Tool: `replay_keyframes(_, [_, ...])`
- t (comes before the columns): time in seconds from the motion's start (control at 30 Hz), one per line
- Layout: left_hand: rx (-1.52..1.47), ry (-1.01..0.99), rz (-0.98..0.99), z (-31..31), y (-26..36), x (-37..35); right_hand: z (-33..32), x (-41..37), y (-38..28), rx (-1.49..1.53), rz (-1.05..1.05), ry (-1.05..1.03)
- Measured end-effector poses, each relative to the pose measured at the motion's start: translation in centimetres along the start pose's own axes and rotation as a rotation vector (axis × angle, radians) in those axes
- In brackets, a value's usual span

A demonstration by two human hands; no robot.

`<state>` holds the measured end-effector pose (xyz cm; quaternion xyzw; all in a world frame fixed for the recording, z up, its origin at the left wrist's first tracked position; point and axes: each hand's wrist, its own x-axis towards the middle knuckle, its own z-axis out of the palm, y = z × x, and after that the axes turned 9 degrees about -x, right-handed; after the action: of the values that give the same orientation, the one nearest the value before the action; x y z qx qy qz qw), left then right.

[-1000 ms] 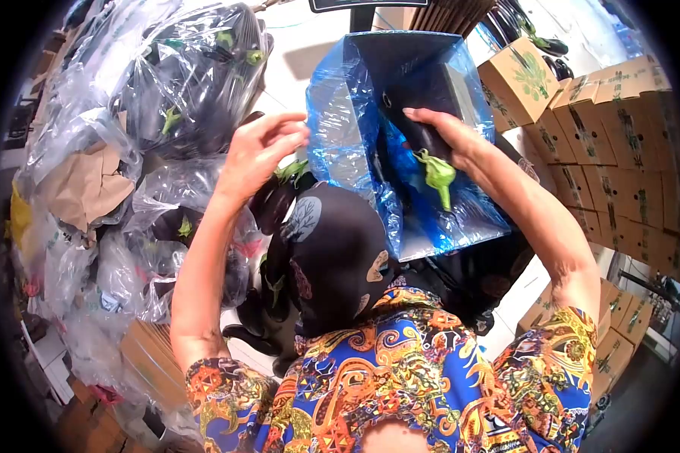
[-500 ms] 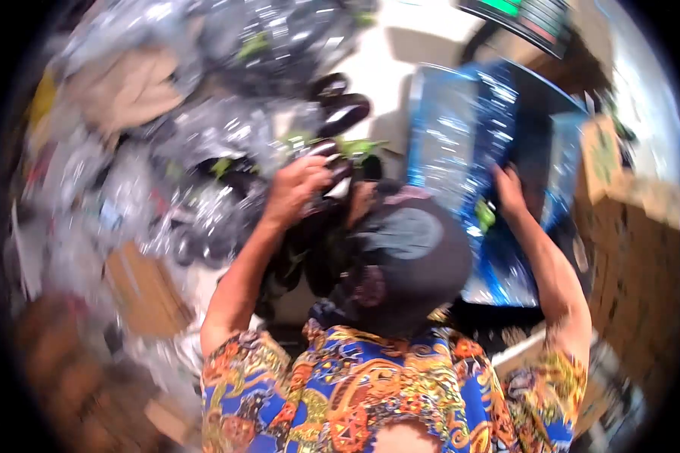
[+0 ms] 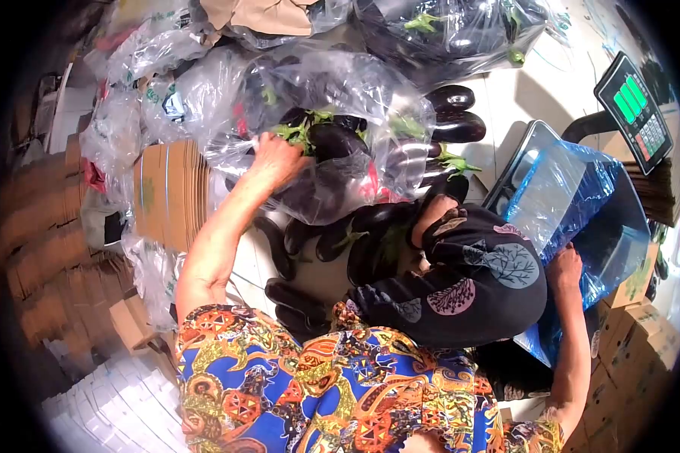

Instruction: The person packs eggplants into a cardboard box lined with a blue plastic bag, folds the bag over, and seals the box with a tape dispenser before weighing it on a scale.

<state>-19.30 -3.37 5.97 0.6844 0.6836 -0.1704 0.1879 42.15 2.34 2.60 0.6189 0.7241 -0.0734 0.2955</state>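
Observation:
My left hand (image 3: 279,160) reaches into a clear plastic bag (image 3: 234,155) of eggplants. Its fingers are closed around the green stem end of a dark eggplant (image 3: 336,142). My right hand (image 3: 565,268) is curled closed at the blue plastic liner (image 3: 548,196), which hangs over the side of a box. That box's inside is mostly hidden. Several loose eggplants (image 3: 461,127) lie on the light surface between bag and box. More eggplants (image 3: 298,298) lie nearer my body, partly covered by a head in a dark patterned scarf (image 3: 461,302).
A scale display (image 3: 632,106) with green digits stands behind the box. Another bag of eggplants (image 3: 468,30) lies at the back. Flat cardboard stacks (image 3: 170,195) stand on the left, and cartons (image 3: 619,362) on the right.
The view has swung, shifting the scene. My left hand has gone from the loose eggplants to one in the clear bag. My right hand's fingers, stretched over the liner before, are now curled.

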Motion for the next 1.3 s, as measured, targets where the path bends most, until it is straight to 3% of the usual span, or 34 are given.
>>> replay_keyframes(0.03, [0.099,-0.209,-0.103,-0.1,-0.7,-0.3,-1.9,-0.9,-0.5,0.031,-0.005,0.017])
replay_keyframes(0.1, [0.231,-0.285,-0.230,0.9,-2.5,-1.7,-3.0,-1.6,-0.3,0.033,-0.011,-0.047])
replay_keyframes(0.2, [0.292,-0.406,-0.260,2.1,-3.6,-2.9,-2.4,-1.7,0.3,0.065,-0.063,-0.116])
replay_keyframes(0.23, [0.242,-0.159,-0.263,2.1,-2.3,-3.3,-2.6,-1.7,0.0,0.062,-0.068,-0.113])
replay_keyframes(0.3, [0.236,0.074,-0.108,2.2,0.5,-1.6,-2.6,-1.7,-0.5,0.059,-0.076,-0.104])
replay_keyframes(0.37, [-0.018,0.565,0.221,3.8,2.3,0.9,-3.1,-1.8,-0.7,0.103,-0.021,-0.094])
replay_keyframes(0.47, [-0.046,0.563,0.431,5.0,3.4,5.3,-3.7,-2.5,-0.8,0.117,-0.066,-0.056])
replay_keyframes(0.6, [-0.180,0.363,0.422,4.3,2.5,6.5,-6.2,-4.7,-1.4,0.184,-0.221,0.030])
replay_keyframes(0.7, [-0.317,0.569,0.358,0.6,2.6,4.0,-10.4,-5.8,-2.7,0.593,-0.143,-0.128])
replay_keyframes(0.83, [-0.375,1.040,0.165,-3.7,3.3,0.8,-9.8,-4.9,-1.9,0.619,-0.197,-0.050])
replay_keyframes(0.9, [-0.593,1.067,0.025,-7.1,4.2,-0.4,-9.0,-4.1,-1.7,0.560,-0.243,-0.044])
replay_keyframes(0.97, [-1.256,0.712,0.031,-9.2,3.4,-1.3,-8.9,-3.9,-2.0,0.528,-0.273,-0.045])
replay_keyframes(1.03, [-1.885,0.532,0.089,-8.0,3.9,-1.0,-9.4,-3.9,-2.6,0.519,-0.281,-0.055])
replay_keyframes(1.1, [-2.024,0.318,0.243,-7.5,4.0,-0.2,-10.3,-4.5,-3.1,0.534,-0.284,-0.039])
replay_keyframes(1.17, [-2.183,0.280,0.252,-6.9,5.7,0.3,-10.3,-5.1,-2.9,0.581,-0.305,-0.003])
replay_keyframes(1.3, [-2.172,0.248,0.112,-7.2,8.8,0.7,-10.7,-6.2,-2.0,0.608,-0.255,-0.011])
